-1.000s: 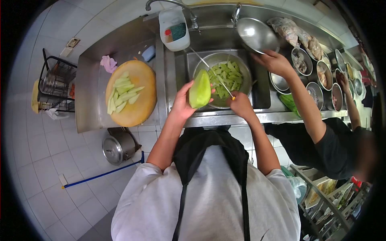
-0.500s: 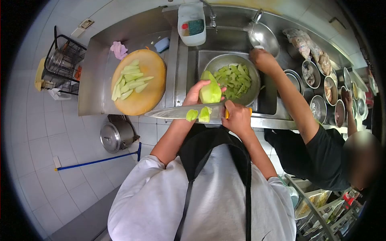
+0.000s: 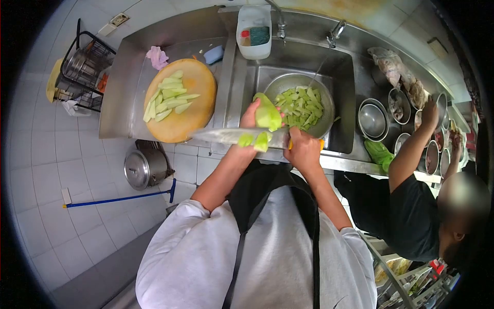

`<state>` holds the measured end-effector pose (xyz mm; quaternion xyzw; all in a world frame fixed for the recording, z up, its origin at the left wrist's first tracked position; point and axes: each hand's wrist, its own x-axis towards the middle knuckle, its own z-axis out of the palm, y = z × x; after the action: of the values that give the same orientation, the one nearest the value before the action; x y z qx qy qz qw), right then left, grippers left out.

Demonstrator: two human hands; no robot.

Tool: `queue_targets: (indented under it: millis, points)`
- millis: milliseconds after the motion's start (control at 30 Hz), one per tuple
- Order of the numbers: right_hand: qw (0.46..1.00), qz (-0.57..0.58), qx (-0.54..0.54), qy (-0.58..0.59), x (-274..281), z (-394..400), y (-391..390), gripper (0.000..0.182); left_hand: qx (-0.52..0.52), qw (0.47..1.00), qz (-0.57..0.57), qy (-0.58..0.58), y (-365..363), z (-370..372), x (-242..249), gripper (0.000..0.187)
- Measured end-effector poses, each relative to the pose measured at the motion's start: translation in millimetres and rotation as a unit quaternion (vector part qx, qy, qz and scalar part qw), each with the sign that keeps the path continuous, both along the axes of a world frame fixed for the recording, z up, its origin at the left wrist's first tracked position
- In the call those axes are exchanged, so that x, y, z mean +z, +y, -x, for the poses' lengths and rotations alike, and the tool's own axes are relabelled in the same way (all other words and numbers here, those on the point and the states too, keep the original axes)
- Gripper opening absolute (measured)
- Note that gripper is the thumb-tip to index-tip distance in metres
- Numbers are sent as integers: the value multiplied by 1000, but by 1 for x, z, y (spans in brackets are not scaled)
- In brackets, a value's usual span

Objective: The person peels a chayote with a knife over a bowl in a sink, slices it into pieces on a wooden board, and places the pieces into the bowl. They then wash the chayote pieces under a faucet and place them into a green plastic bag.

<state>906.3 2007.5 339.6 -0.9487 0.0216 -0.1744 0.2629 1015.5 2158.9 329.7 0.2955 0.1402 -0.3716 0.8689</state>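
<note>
My left hand (image 3: 250, 117) is closed around a pale green peeled vegetable (image 3: 267, 114), perhaps a gourd or chayote, above the near edge of the sink. Gripped in my right hand (image 3: 304, 150) is a large kitchen knife (image 3: 218, 135) with a yellow handle. Its wide blade points left, just under the vegetable, and green slices (image 3: 262, 142) cling to it. Beyond my hands, a metal bowl (image 3: 331, 98) in the sink holds many cut green pieces (image 3: 299, 106). More long slices (image 3: 167, 98) lie on the round cutting board (image 3: 201, 98) to the left.
A thin water stream runs from the right faucet (image 3: 337, 32) towards the bowl. On the right counter, a co-worker's hand (image 3: 428, 117) is among several metal bowls (image 3: 371, 121). A white container (image 3: 254, 50) with a sponge stands behind the sink. A lidded pot (image 3: 139, 170) sits at lower left.
The co-worker's hand has left the faucet for the bowls at right, and the metal bowl under the faucet has gone from there. Falling water now shows. My hands keep nearly the same pose.
</note>
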Motion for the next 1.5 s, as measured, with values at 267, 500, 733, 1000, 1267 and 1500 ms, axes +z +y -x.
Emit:
queue_targets:
  millis: [267, 500, 733, 1000, 1267, 1500]
  points:
    - [975, -72, -134, 159, -32, -3, -51, 18, 16, 992, -119, 44, -8, -13, 5, 44]
    - [990, -95, -60, 87, 5, -5, -19, 15, 12, 996, -83, -1, -31, -19, -20, 48]
    - [994, -28, -54, 91, 1, -10, -20, 17, -12, 996, -87, -9, -31, -15, -12, 50]
    - [997, -13, -24, 75, 15, -6, -9, 20, -22, 996, -81, -10, -19, -17, -20, 56]
    - [992, -3, -66, 103, -10, -14, -26, 17, -38, 987, -154, -20, -16, -8, 3, 53]
    - [989, -67, -77, 103, -20, -4, -51, 16, -78, 988, -131, -26, -13, -10, -4, 52]
